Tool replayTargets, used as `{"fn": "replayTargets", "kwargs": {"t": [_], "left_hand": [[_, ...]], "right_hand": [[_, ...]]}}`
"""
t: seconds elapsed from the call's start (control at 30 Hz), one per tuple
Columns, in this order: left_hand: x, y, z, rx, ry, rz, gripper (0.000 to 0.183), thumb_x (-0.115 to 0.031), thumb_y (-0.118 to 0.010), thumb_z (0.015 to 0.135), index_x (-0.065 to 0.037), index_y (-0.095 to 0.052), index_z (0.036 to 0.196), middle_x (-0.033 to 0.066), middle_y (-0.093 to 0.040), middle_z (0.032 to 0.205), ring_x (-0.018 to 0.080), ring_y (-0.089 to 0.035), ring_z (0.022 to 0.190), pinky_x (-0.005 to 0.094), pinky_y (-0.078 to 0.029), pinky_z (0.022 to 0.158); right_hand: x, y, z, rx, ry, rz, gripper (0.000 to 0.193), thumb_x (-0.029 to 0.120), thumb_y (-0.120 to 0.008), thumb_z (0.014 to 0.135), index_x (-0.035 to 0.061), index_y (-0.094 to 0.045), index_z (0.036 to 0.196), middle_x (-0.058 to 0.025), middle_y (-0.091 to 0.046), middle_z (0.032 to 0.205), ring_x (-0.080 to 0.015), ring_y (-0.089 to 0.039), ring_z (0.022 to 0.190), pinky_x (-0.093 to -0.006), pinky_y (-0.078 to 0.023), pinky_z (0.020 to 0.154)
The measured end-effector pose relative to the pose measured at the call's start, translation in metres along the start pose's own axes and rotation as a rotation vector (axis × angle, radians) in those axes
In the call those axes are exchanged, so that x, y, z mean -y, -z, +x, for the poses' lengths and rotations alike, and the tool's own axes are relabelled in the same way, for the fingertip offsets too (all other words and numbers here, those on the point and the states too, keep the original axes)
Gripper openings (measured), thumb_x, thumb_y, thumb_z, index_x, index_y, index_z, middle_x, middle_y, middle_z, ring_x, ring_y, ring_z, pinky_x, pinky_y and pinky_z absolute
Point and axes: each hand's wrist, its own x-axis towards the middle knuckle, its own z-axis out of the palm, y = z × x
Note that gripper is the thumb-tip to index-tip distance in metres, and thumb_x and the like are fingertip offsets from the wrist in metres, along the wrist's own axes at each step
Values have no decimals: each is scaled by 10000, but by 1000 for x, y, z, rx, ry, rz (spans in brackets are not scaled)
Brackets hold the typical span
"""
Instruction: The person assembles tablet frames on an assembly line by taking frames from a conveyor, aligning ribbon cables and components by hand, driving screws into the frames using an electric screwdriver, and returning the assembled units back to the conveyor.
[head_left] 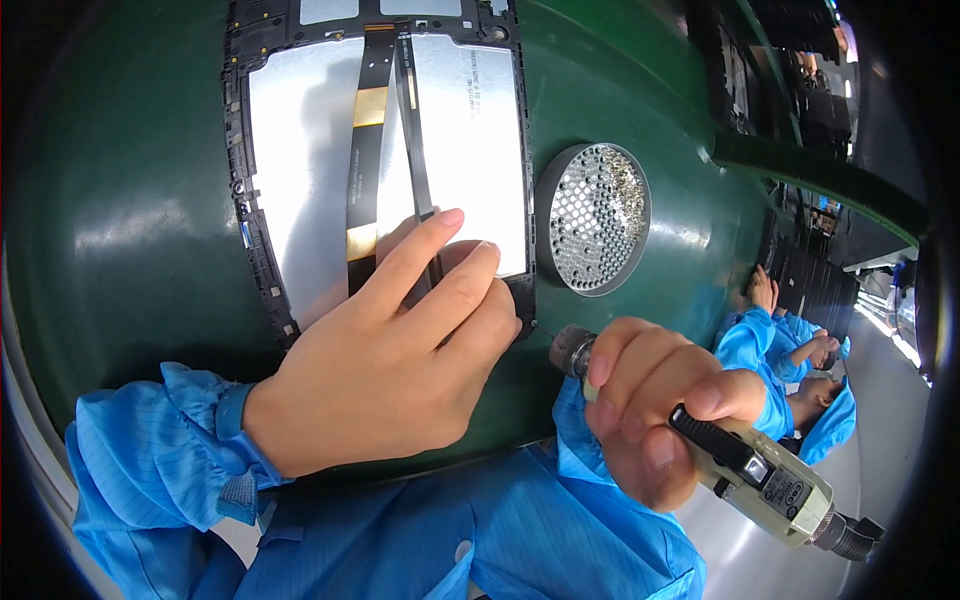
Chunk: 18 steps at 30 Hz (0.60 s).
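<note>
— What do we hold nearest us?
— Our right hand grips one beige electric screwdriver, just right of the opened silver-backed tablet.
— And our left hand?
— Fingers spread, pressing that tablet's lower edge; one round perforated metal screw tray lies beside it.

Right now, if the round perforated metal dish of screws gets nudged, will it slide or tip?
The round perforated metal dish looks low and wide, so it is unlikely to tip. On the glossy green mat it may slide. Its small screws could probably scatter if jolted.

silver rectangular tablet screen back, black-framed, table centre
</note>
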Motion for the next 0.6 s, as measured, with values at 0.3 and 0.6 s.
{"fn": "replayTargets", "kwargs": {"t": [0.3,0.6], "left_hand": [[2,-9,8,1,14,-14,194,-142,-660,753,-46,-722,909,148,-590,956,298,-544,1077,548,-380,1011],[0,-10,10,-11,19,-26,200,-121,-652,761,-52,-719,937,152,-599,961,304,-547,1079,557,-367,1016]], "right_hand": [[-5,4,-2,-16,-65,-46,272,101,-609,823,73,-457,1047,-40,-498,653,-171,-510,563,-353,-431,581],[-7,13,-4,-63,-47,20,299,92,-591,799,68,-472,1073,-35,-483,643,-161,-484,554,-348,-418,583]]}}
